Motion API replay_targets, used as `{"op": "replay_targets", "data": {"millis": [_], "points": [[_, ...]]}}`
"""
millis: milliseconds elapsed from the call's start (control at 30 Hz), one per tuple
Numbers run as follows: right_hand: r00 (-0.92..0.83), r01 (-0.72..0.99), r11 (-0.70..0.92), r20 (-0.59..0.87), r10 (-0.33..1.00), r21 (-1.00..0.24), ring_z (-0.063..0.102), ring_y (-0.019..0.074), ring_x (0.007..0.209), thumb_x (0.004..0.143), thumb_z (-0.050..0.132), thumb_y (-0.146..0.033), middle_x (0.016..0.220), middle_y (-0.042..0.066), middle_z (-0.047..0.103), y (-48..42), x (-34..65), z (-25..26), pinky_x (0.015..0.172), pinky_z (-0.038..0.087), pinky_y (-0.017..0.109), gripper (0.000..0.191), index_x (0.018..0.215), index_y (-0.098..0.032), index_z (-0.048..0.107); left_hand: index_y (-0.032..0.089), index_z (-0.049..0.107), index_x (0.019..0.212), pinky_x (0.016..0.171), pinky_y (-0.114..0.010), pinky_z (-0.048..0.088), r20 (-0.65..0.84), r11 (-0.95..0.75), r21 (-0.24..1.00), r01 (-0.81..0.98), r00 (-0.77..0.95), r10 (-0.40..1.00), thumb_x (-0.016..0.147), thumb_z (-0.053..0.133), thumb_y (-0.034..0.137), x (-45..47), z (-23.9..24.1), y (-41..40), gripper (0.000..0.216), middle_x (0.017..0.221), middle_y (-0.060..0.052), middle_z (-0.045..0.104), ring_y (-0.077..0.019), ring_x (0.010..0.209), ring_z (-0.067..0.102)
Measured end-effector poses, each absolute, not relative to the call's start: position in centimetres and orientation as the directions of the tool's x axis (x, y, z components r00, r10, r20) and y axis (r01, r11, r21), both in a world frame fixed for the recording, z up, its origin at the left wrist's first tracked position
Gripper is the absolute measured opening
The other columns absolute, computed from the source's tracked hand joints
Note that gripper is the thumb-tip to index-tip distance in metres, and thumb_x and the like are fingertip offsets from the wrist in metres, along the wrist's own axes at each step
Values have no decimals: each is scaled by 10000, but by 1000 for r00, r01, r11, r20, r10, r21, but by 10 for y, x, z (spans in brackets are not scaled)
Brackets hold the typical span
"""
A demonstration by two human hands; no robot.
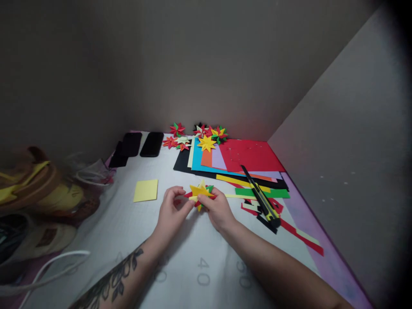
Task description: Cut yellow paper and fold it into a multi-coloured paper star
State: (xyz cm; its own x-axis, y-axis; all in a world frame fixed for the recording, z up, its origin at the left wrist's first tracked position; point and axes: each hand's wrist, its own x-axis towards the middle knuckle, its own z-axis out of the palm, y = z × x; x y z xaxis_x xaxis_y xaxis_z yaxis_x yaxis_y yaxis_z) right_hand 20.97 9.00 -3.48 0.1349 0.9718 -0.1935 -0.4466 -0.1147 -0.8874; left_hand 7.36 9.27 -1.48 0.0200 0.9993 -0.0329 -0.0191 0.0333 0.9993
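Note:
A folded paper star (pixel 201 189) in yellow, red and green is held up over the middle of the mat. My right hand (pixel 221 209) grips it from the right, thumb pressed on the front and fingers behind. On the other side, my left hand (pixel 174 208) has its fingers curled, with the thumb at the star's lower left edge and a fingertip by a red point. How firmly the left fingers pinch it is partly hidden. To the left lies a yellow sticky-note pad (pixel 146 190).
Several finished paper stars (pixel 206 143) sit at the back, by stacked coloured sheets (pixel 252 155). A utility knife (pixel 261 197) lies among paper strips (pixel 301 236) at right. Back left are a black phone (pixel 152 144) and dark flat items (pixel 130 145). Bags and a white cable (pixel 61 256) crowd the left.

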Motion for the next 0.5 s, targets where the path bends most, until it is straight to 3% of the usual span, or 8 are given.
{"op": "replay_targets", "data": {"millis": [67, 167, 333, 500], "points": [[76, -475, -146, -205, 976, -868, 631, 157, 677, 644, 755, -232, 772, 12, 689, 88, 208, -33, 666, 504, 289, 253, 857, -173, 631, 213, 589, 993, 789, -329, 499, -169, 184, 973, -142, 116, 979, 672, 749, 285, 74, -18, 94, 366, 957, -39, 635, -179, 872, 620], [18, -495, -176, -213, 977, -851, 620, 137, 672, 642, 759, -228, 754, -8, 675, 85, 207, -30, 658, 490, 259, 236, 825, -179, 619, 161, 600, 954, 719, -283, 500, -253, 287, 939, -190, 188, 949, 691, 737, 283, 74, -19, 95, 320, 847, -40, 683, -152, 757, 641], [-64, -434, -162, -149, 987, -886, 616, 134, 698, 697, 714, -267, 790, -9, 660, 86, 214, -30, 675, 494, 258, 201, 856, -192, 616, 160, 607, 872, 683, -269, 504, -245, 271, 940, -209, 145, 959, 691, 737, 274, 70, -16, 97, 251, 782, -25, 702, -146, 695, 653], [100, -219, 42, 20, 995, -975, 598, 137, 748, 686, 695, -210, 893, 6, 622, 90, 219, -29, 653, 509, 254, 302, 973, -229, 606, 169, 625, 832, 600, -232, 473, -162, 166, 986, -36, 82, 983, 689, 721, 236, 66, -16, 99, 185, 722, -8, 680, -131, 635, 628]]}}
